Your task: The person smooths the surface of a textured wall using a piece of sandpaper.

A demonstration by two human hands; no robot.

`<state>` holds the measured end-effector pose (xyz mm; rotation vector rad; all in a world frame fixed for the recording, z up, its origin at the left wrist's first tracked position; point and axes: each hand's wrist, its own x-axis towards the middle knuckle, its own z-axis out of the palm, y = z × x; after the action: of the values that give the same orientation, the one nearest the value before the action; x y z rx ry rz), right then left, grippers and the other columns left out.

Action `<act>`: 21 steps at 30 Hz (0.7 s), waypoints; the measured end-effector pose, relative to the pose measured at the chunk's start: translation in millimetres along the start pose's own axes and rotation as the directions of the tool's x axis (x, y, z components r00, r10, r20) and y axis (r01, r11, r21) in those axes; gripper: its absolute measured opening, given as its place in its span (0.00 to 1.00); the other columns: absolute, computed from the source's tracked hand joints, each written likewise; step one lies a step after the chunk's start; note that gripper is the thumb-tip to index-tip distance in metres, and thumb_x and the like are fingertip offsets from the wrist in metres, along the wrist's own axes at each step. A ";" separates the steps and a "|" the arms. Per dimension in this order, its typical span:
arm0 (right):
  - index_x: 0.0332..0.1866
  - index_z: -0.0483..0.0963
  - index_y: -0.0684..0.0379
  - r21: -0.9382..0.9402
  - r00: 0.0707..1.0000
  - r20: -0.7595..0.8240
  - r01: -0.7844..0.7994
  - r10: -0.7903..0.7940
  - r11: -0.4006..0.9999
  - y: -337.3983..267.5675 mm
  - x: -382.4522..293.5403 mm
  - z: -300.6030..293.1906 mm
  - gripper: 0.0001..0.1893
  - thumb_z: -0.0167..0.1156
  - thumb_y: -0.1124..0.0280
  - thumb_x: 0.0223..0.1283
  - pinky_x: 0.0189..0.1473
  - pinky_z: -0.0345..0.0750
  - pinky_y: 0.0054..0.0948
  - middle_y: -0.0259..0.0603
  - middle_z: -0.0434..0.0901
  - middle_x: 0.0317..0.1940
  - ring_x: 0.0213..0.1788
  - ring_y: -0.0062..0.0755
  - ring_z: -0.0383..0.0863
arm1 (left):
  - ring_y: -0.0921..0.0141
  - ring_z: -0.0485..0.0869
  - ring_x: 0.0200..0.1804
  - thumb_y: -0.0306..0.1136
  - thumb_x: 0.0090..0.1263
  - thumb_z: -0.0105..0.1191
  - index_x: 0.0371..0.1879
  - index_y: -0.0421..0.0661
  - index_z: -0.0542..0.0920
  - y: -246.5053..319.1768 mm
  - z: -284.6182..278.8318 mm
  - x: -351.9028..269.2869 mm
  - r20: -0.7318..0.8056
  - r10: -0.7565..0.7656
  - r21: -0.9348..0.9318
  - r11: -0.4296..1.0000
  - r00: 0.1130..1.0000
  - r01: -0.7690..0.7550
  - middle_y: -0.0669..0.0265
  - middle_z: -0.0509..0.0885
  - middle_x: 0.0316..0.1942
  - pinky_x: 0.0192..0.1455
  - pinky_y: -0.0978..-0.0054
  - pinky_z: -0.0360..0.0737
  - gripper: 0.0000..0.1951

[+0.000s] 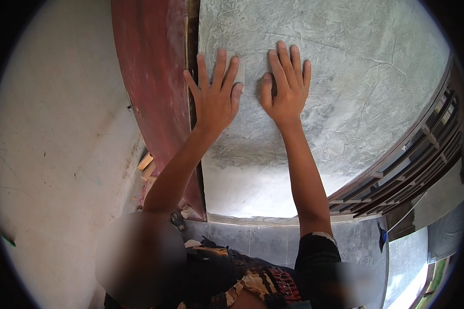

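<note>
My left hand (pixel 215 92) lies with its fingers spread against a grey cement-plastered wall (pixel 344 96), its little finger reaching the edge of a dark red wooden board (pixel 154 69). Beneath its fingertips shows the edge of a thin pale flat piece (pixel 241 65); what it is I cannot tell. To the right, my right hand (pixel 288 89) rests on the same wall, fingers slightly apart and thumb bent in, and no object shows in it. Trowel-like ridges and fine cracks mark the plaster around both hands.
A pale wall (pixel 62 116) stands left of the red board. Wood offcuts (pixel 145 161) are by the board's lower part. Dark wooden window frames with bars (pixel 406 170) line the right side. Grey floor tiles (pixel 232 239) lie below, and a blue item (pixel 382 236) is at lower right.
</note>
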<state>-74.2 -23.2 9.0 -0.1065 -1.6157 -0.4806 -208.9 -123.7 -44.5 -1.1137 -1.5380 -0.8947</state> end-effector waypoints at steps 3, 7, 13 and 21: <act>0.65 0.79 0.57 -0.002 1.000 -0.007 0.011 -0.011 1.000 4.1 -3.1 -1.4 0.25 0.56 0.71 0.60 0.78 0.55 0.54 0.39 0.76 0.72 0.77 0.46 0.69 | 0.40 0.42 0.84 0.45 0.83 0.40 0.81 0.54 0.63 4.3 -14.6 67.8 -0.084 0.057 -0.032 0.998 0.995 -0.060 0.62 0.53 0.85 0.75 0.22 0.40 0.28; 0.67 0.78 0.56 0.056 1.000 0.013 -0.007 0.006 0.998 2.5 0.8 -4.1 0.25 0.55 0.71 0.62 0.80 0.52 0.53 0.41 0.76 0.72 0.78 0.47 0.68 | 0.44 0.46 0.84 0.47 0.81 0.47 0.80 0.59 0.64 0.0 0.9 -10.3 0.053 0.034 0.010 0.999 0.998 -0.035 0.66 0.55 0.84 0.76 0.24 0.42 0.29; 0.67 0.78 0.56 0.040 1.000 0.008 -0.023 0.023 0.999 3.2 -1.2 -0.7 0.25 0.55 0.70 0.62 0.80 0.52 0.54 0.41 0.76 0.72 0.78 0.47 0.68 | 0.44 0.45 0.84 0.48 0.81 0.47 0.80 0.58 0.64 11.5 -6.2 34.9 0.003 0.018 0.001 1.000 1.000 -0.018 0.65 0.54 0.85 0.76 0.25 0.38 0.30; 0.66 0.79 0.53 0.046 0.993 0.082 0.081 -0.085 0.996 16.5 15.5 -12.0 0.26 0.56 0.70 0.60 0.77 0.55 0.55 0.38 0.73 0.74 0.79 0.44 0.65 | 0.44 0.45 0.84 0.47 0.81 0.47 0.80 0.58 0.65 4.1 12.8 -23.2 0.055 0.018 0.023 1.000 0.998 -0.020 0.64 0.53 0.85 0.76 0.25 0.38 0.30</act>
<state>-59.1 -16.0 28.4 -0.0276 -1.7166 -0.5114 -206.9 -115.6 -70.0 -1.1424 -1.5759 -0.8376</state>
